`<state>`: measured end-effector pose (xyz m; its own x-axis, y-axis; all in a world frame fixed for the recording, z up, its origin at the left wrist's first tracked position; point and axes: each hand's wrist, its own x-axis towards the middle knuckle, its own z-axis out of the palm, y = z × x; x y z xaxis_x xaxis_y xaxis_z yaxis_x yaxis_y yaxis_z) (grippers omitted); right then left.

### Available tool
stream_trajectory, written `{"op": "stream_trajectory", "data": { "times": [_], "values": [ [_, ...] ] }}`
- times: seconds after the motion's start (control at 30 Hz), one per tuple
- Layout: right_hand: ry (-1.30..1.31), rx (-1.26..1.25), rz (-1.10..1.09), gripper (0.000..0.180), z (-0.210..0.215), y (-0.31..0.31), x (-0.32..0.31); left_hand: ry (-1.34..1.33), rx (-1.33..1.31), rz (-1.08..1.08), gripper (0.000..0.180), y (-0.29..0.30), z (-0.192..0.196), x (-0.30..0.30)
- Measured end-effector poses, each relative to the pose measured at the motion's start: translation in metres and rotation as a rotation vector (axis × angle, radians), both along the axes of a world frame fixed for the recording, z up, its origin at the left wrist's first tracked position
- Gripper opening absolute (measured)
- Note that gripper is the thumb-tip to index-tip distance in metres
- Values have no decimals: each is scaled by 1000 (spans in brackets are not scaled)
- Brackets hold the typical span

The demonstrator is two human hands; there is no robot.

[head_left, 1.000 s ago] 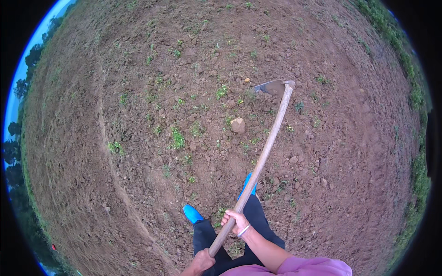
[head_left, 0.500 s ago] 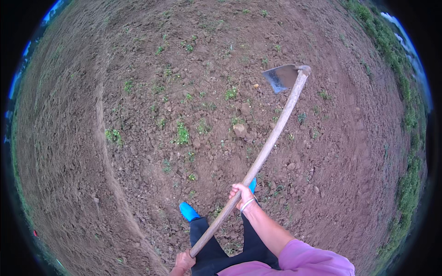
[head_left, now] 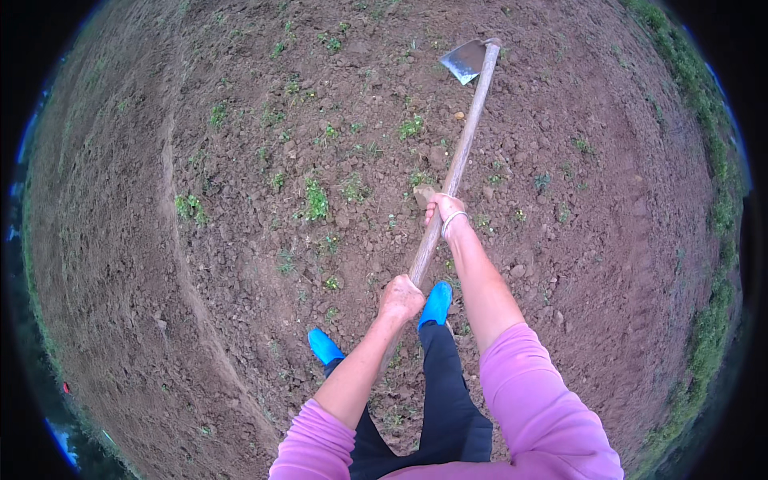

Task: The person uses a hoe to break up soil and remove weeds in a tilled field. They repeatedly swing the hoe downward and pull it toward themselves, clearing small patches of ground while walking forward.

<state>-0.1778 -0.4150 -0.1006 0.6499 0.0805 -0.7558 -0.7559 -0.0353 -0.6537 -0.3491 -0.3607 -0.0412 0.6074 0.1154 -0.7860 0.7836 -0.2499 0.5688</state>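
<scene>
A hoe (head_left: 469, 138) with a long wooden handle and a broad metal blade (head_left: 466, 61) reaches away from me over the soil. My left hand (head_left: 401, 298) is closed round the handle's lower part, in front of my legs. Farther up the handle, my right hand (head_left: 445, 211) is wrapped round it, a pale bangle at the wrist. The blade is at the far end, right of the middle; whether it touches the ground I cannot tell. Part of the handle's near end is hidden behind my left hand and forearm.
Brown, cloddy soil with small green weeds (head_left: 317, 200) spreads all round. A stone (head_left: 423, 194) lies beside my right hand. My blue shoes (head_left: 436, 304) stand on the soil near the handle. A shallow ridge line (head_left: 170, 184) runs along the left, and a grassy strip (head_left: 714, 264) borders the right.
Both hands and the hoe have moved forward, away from my body. The blade is farther off and slightly left. My left hand has come up from the lower edge, with its forearm now in view.
</scene>
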Motion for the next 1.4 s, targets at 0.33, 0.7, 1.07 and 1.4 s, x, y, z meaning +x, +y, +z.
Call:
{"op": "stream_trajectory", "data": {
  "times": [0.33, 0.7, 1.07, 1.4],
  "values": [
    [667, 384, -43, 15, 69, -27, -254, 281, 91, -194, 30, 8, 82, -262],
    [632, 143, -201, 15, 18, 2, -277, 414, 279, -303, 29, 38, 55, -419],
    [-182, 307, 39, 15, 87, 107, -89, -152, 281, 4, 21, 106, -3, -153],
    [171, -114, 210, 9, -37, 94, -161, 55, -8, 172, 27, 52, 4, -204]
  ]
}}
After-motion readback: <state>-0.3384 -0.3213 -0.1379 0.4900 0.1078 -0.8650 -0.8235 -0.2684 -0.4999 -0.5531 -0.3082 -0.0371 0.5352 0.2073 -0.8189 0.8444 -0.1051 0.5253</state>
